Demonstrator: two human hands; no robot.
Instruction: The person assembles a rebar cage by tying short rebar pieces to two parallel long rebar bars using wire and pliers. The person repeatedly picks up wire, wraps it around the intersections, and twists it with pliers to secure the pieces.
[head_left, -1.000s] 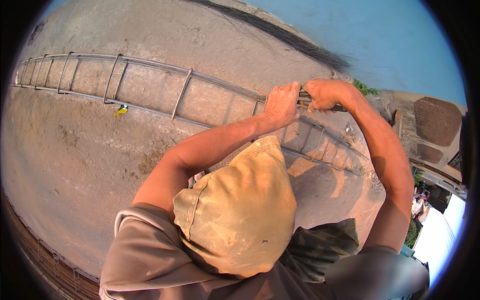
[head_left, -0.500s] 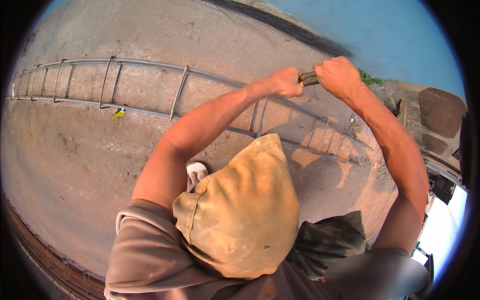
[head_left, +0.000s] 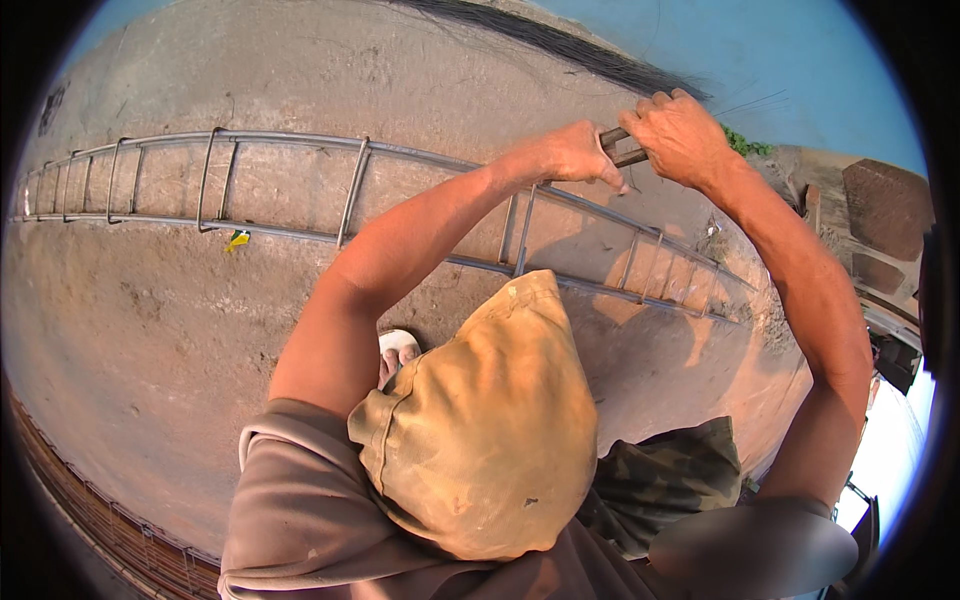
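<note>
My left hand and my right hand meet in front of me at a dark two-handled tool that looks like pincers. Its two bars stand slightly apart between the hands. The right hand's fingers wrap round one end, hiding it. My left hand grips the other end loosely, its thumb sticking out away from the bars. Below the hands lies a long steel rebar cage with cross stirrups. Thin dark wires show just beyond my right hand.
A bundle of long dark wires lies along the far side by a blue surface. A yellow and green scrap lies beside the cage. Reddish bars run along the lower left. Brown slabs are at the right.
The right hand has risen slightly and the bars have spread apart. The left hand has loosened, with its thumb now stretched out. Thin wires have come into sight past the right hand.
</note>
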